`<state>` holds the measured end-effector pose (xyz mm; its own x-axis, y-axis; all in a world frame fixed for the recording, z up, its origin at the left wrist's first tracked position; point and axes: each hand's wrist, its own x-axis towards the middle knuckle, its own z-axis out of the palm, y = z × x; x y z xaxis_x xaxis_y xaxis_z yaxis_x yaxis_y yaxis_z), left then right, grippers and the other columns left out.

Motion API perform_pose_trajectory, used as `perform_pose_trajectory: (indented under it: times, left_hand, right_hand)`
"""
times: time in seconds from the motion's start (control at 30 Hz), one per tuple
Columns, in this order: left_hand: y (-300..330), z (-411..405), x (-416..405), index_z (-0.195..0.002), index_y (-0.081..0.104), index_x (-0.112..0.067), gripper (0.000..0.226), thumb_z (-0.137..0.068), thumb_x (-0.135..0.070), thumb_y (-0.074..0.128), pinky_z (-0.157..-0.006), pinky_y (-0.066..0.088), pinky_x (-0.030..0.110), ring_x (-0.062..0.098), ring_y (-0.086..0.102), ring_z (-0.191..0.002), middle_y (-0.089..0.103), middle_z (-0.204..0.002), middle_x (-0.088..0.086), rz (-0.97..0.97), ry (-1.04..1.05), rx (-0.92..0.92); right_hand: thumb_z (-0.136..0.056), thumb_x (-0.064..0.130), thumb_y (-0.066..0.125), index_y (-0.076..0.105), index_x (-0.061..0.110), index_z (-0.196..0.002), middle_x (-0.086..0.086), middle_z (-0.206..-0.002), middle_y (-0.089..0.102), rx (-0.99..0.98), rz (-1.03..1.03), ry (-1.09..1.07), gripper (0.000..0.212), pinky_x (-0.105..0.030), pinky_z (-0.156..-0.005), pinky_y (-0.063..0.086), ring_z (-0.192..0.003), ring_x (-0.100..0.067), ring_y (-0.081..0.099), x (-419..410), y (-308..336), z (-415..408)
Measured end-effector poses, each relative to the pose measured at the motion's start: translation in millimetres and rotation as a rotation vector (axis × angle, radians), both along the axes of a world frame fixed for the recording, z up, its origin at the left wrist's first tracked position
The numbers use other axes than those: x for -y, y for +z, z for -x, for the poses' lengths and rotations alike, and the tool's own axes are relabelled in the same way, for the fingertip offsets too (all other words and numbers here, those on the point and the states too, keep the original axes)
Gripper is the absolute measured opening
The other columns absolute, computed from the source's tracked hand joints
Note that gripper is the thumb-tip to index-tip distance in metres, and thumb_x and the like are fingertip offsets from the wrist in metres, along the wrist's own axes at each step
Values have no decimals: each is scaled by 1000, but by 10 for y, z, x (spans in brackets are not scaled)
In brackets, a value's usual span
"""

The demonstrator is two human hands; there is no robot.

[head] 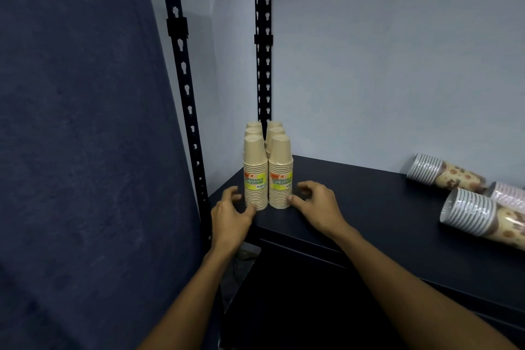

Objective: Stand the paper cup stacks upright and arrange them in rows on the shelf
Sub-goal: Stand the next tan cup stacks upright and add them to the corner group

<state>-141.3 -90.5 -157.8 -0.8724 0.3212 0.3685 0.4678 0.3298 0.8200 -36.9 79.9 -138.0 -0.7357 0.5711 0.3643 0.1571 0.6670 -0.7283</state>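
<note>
While both hands curved open, holding nothing, my left hand (229,213) and right hand (315,202) flanked six upright tan cup stacks (267,167) between them; patterned stacks (471,207) lay toppled far right.

The front tan cup stacks (267,176) hide most of the rear stacks (264,128).

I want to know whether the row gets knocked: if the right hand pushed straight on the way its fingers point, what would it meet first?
Most likely the front right tan cup stack: the right hand points up-left at its base, the thumb about touching already. Depth is unclear.
</note>
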Motion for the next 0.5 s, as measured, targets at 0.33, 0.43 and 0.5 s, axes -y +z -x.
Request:
perform_pose_trajectory:
  times: [0.33, 0.43, 0.5]
  left_hand:
    - [42, -473, -127, -80, 63, -10, 5, -82, -7, 60, -67, 49, 32, 16, 58, -75, 63, -76, -1, 55, -153, -333]
    - [90, -616, -328, -79, 63, -14, 6, -82, -10, 60, -65, 52, 33, 13, 59, -71, 64, -75, -4, 85, -268, -340]
    - [102, -718, -481, -82, 65, -13, 6, -82, -11, 60, -66, 53, 32, 12, 60, -72, 66, -78, -4, 101, -336, -320]
  right_hand:
    - [-88, 20, 67, 62, 8, -120, -4, -112, 66, 1, 6, -117, 35, -20, -85, 45, -97, -11, 60, -79, -17, -646]
    - [-87, 19, 67, 64, 8, -116, -3, -108, 67, 4, 11, -167, 31, -20, -83, 45, -94, -11, 61, -164, -8, -945]
    - [-86, 18, 68, 66, 8, -113, -2, -104, 68, 2, 8, -208, 28, -18, -80, 45, -90, -10, 62, -235, 5, -1174]
